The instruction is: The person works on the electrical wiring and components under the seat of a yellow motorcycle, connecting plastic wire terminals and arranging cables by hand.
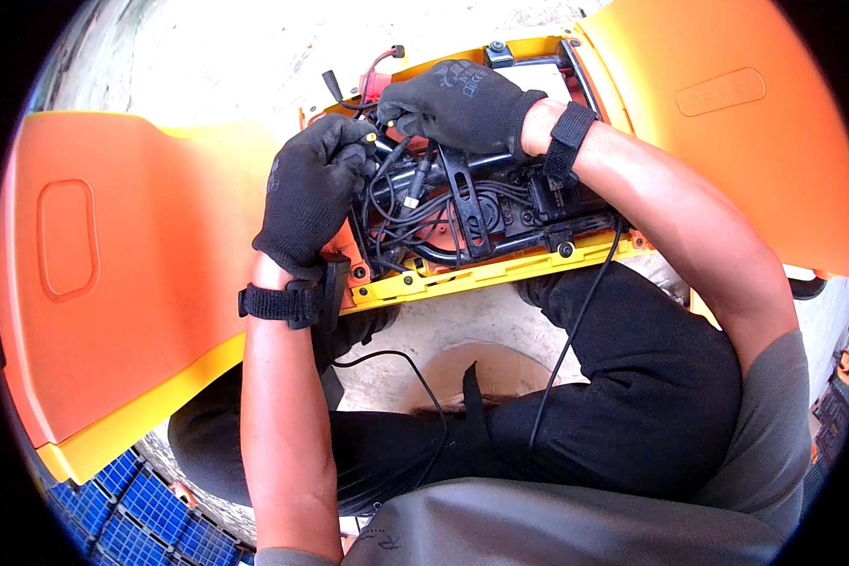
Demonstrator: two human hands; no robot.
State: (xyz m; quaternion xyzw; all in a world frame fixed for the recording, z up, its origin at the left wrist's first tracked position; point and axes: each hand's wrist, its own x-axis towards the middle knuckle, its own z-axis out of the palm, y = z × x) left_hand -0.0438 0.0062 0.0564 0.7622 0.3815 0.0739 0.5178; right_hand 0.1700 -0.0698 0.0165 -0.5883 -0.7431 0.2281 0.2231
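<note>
Both my hands wear black knit gloves and meet over the open middle of an orange and yellow vehicle body. My left hand (313, 193) is closed in a pinch on a small yellow-tipped cable end (371, 138). Just across from it, my right hand (467, 106) is also closed, its thumb and finger pinched on something too small to make out. Below the hands lies a bundle of black cables (424, 222) with inline connectors. A black slotted bracket (464, 203) stands among them. Past my left fingers, a loose black plug (332, 86) and a red-and-black lead (383, 58) stick up.
A large orange panel (127, 274) spreads to the left, another orange panel (726, 104) to the right. The yellow rim (481, 274) edges the bay's near side. Thin black cables (575, 340) hang over my legs. Blue plastic grating (151, 514) lies at the lower left.
</note>
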